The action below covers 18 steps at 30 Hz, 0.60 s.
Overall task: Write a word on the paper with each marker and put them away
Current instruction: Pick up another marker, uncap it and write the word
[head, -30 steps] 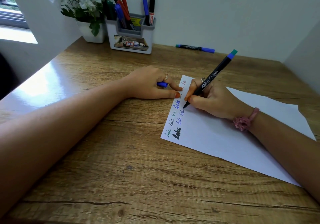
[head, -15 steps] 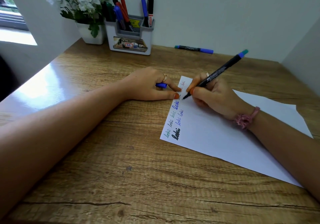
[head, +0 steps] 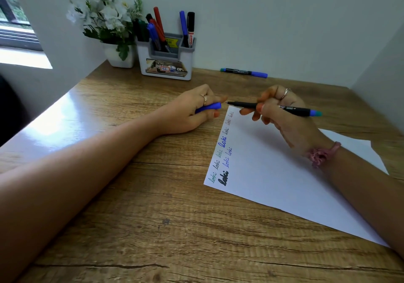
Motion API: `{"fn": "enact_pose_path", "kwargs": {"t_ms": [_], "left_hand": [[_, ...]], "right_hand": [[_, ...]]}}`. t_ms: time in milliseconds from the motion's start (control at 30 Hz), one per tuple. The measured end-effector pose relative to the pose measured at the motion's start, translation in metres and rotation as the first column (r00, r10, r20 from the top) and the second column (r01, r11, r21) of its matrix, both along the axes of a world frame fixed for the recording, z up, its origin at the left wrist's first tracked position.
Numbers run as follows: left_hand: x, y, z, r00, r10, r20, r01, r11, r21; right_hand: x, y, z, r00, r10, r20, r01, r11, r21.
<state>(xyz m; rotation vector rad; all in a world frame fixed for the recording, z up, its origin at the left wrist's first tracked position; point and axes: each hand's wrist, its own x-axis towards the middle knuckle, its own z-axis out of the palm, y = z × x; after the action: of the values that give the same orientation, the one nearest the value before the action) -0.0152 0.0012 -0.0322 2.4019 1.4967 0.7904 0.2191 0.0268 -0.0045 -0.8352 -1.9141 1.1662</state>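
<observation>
A white paper (head: 284, 173) lies on the wooden desk (head: 153, 217), with several small written words along its left edge. My right hand (head: 282, 112) grips a black marker (head: 290, 109) level above the paper's top corner, its bare tip pointing left. My left hand (head: 194, 112) holds the blue cap (head: 209, 107), whose open end faces that tip a short gap away. Another marker (head: 243, 72) with a blue cap lies by the back wall. The grey pen holder (head: 167, 63) at the back carries several markers.
A white pot of white flowers (head: 109, 27) stands left of the holder. White partition walls (head: 380, 68) close the desk on the left, back and right. A pink hair tie (head: 321, 154) sits on my right wrist.
My right hand lifted the marker off the paper and turned it level, tip to the left. My left hand rose from the desk and turned the blue cap toward the tip.
</observation>
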Motion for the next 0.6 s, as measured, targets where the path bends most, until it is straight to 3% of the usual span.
{"fn": "enact_pose_path", "kwargs": {"t_ms": [67, 267, 400, 600], "left_hand": [[-0.001, 0.001, 0.0, 1.0, -0.001, 0.006, 0.001, 1.0, 0.023], [-0.001, 0.0, 0.002, 1.0, -0.009, 0.006, 0.009, 0.999, 0.048], [0.0, -0.002, 0.002, 0.999, -0.023, 0.025, 0.021, 0.997, 0.068], [0.004, -0.008, 0.006, 0.979, -0.027, 0.203, 0.028, 1.0, -0.003]], "right_hand": [[0.004, -0.002, 0.004, 0.991, -0.042, 0.13, 0.036, 0.998, 0.047], [0.008, -0.002, 0.004, 0.986, 0.002, 0.169, -0.012, 0.998, 0.056], [0.001, 0.003, -0.004, 1.0, 0.004, -0.003, -0.004, 0.998, 0.062], [-0.001, 0.004, -0.009, 0.998, 0.056, 0.005, -0.056, 0.987, 0.153]]}}
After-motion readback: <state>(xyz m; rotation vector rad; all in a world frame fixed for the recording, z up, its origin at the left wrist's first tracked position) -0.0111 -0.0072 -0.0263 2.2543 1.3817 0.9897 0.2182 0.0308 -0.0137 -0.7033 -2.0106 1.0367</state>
